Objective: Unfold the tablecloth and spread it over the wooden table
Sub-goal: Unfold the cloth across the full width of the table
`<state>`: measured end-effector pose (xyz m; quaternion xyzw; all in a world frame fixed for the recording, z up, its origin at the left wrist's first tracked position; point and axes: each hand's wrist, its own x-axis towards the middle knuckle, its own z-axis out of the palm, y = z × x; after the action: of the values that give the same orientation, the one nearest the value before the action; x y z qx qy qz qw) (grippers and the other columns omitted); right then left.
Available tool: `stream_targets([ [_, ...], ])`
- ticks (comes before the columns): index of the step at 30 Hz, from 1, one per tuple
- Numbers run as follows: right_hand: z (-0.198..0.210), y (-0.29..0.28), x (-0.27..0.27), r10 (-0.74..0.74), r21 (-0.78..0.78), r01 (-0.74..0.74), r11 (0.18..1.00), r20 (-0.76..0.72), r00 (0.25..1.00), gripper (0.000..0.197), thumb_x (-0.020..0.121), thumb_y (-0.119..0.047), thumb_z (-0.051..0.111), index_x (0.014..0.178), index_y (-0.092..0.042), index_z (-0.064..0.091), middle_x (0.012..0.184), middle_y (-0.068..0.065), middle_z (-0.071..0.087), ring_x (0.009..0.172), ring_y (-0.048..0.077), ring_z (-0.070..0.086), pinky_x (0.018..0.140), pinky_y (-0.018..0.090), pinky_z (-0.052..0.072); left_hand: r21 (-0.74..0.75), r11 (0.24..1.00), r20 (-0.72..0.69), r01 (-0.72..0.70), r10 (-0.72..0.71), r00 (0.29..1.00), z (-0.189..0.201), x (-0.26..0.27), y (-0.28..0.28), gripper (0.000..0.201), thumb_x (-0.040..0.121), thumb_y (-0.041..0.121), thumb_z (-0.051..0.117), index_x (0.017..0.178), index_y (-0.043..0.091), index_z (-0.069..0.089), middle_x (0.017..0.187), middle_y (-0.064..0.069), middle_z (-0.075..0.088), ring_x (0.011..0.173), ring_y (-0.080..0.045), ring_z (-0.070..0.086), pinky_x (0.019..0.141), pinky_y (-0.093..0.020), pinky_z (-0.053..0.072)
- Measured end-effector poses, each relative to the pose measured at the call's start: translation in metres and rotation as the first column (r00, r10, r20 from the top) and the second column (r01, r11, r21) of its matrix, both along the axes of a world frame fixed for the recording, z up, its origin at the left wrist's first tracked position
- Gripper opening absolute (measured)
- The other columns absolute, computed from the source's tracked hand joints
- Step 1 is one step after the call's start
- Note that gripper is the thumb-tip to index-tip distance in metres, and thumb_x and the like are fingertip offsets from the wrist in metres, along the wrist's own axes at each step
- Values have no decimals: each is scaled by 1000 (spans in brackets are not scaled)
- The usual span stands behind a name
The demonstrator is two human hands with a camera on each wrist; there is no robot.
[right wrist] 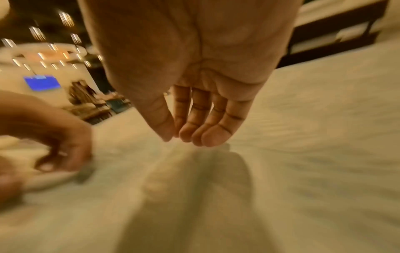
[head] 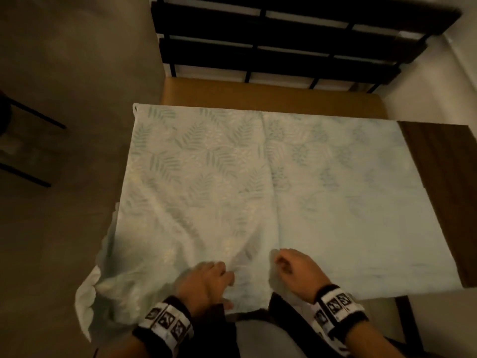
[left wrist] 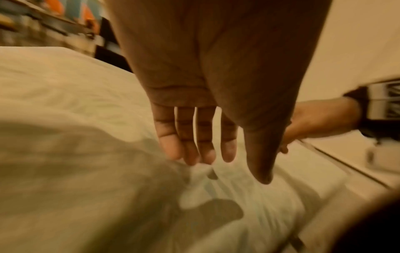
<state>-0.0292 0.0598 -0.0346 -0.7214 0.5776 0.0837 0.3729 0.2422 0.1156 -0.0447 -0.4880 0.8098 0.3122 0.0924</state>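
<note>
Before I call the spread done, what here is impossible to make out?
- Head view: the tablecloth hides whether the wooden table extends under its drooping left edge.
- Head view: the left hand covers its own fingertips, so contact is unclear.
- Right wrist view: motion blur; whether the right hand pinches cloth cannot be told.
- Left wrist view: background shelf items are too blurred to name.

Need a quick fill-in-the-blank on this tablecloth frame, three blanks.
1. The tablecloth is printed with a ____ pattern.
2. The wooden table shows bare along the person's ____ side.
3. The left hand and right hand are at the cloth's ____ edge.

Missing words: leaf; right; near
</note>
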Motion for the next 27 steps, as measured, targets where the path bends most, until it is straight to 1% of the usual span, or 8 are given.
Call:
stream_targets([
  [3,-13,8,-67,109,52,-102,993,-179,978,38,86,-46,71,114,-23,58,116,-6,56,107,19,56,91,30,50,10,999,120,32,-33,992,-11,-26,23,45,55,70,45,78,33,57,78,11,59,65,-10,61,44,-22,46],
  [6,-21,20,-88,200,37,-197,980,-137,970,55,81,-52,75,124,-26,53,127,-12,45,115,15,46,98,31,47,-70,997,119,-17,25,993,-23,-40,41,38,57,57,42,80,29,55,78,8,60,63,-15,64,40,-23,46],
  [8,-26,18,-91,231,-25,-234,972,-91,969,49,83,-49,75,120,-25,55,125,-10,49,111,15,46,91,28,44,-135,987,78,-84,95,992,-22,-43,45,25,63,46,46,74,26,55,75,6,60,61,-18,63,40,-24,46],
  [12,-34,10,-96,279,-114,-280,953,-27,960,22,88,-43,72,92,-24,63,99,-10,54,88,9,45,71,27,43,-167,979,29,-117,123,992,-25,-38,61,17,74,42,52,73,26,57,74,8,58,65,-16,59,46,-27,46],
  [15,-40,11,-99,298,-138,-293,946,14,955,16,92,-38,69,86,-24,63,92,-16,44,86,7,42,59,14,31,-164,966,53,-201,212,976,-30,-29,70,14,75,43,52,77,29,56,76,11,57,68,-13,58,50,-26,47],
  [21,-42,8,-105,309,-115,-305,945,17,951,19,91,-23,72,78,-23,57,90,-14,41,84,7,41,54,5,26,-126,948,191,-292,312,931,-27,3,83,24,65,34,78,76,31,57,75,12,59,68,-12,63,52,-25,52],
  [24,-41,7,-107,290,-82,-287,954,27,957,30,91,-23,72,72,-29,49,83,-14,40,83,7,42,56,6,28,-109,923,221,-370,385,896,-18,15,84,14,74,32,72,82,30,60,82,12,62,78,-14,65,63,-26,53],
  [27,-40,8,-107,284,-66,-283,957,14,959,32,92,-31,70,71,-31,46,81,-17,39,81,5,42,61,14,34,-43,920,234,-390,388,891,-13,21,85,18,88,38,59,104,32,64,107,14,61,101,-10,59,84,-22,47],
])
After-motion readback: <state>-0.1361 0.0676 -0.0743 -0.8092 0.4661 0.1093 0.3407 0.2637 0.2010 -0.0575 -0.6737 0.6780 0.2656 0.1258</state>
